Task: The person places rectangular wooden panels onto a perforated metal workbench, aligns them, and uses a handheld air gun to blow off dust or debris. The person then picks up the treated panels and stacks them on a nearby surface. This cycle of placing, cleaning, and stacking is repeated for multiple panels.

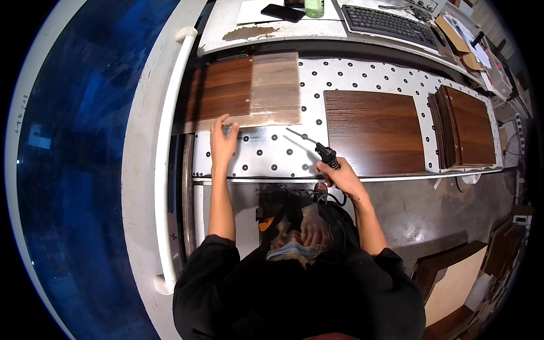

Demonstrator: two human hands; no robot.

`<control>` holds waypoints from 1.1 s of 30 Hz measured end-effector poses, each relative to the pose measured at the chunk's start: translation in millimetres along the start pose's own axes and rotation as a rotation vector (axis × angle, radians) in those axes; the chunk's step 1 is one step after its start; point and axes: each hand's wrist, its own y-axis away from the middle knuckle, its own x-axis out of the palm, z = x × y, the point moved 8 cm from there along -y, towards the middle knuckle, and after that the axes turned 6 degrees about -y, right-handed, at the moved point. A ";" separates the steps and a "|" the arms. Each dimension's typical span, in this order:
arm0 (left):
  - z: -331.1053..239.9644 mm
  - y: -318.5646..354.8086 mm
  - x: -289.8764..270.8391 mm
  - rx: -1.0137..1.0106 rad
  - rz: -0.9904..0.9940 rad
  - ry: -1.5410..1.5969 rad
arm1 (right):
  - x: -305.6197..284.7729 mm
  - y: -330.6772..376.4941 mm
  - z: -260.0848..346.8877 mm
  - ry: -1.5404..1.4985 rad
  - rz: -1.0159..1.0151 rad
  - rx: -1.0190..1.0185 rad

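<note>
My left hand (223, 146) is raised with fingers apart and holds nothing. Its fingertips are at the near edge of a dark brown wood-grain panel (224, 88), and I cannot tell whether they touch it. A paler, see-through-looking strip (275, 85) borders the panel's right and near sides, smeared as if by motion. In my right hand (343, 178) is a black air blow gun (327, 155), its long thin nozzle pointing up and left over the white table (274, 153) dotted with black discs. Another brown wood-grain panel (374, 133) lies flat just right of the gun.
A stack of brown panels (473, 127) sits at the table's right end. White rail (173, 147) and blue-tinted glass (85, 141) stand at left. Beyond are a keyboard (388, 25), a phone (283, 12) and a green bottle (314, 8). More boards (453, 277) lean at lower right.
</note>
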 end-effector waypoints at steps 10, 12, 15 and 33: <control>50.8 -86.3 83.3 0.137 0.024 -0.515 | -11.1 17.2 4.5 0.130 -0.116 0.023; 44.9 -75.9 90.6 0.181 -0.058 -0.518 | -7.3 20.6 7.4 0.195 -0.110 0.032; 40.3 -52.2 94.9 0.219 -0.104 -0.521 | 8.3 23.1 5.8 0.367 -0.030 0.083; -55.9 150.1 85.7 0.267 0.027 -0.325 | -0.1 -95.0 38.5 0.324 -0.285 -0.172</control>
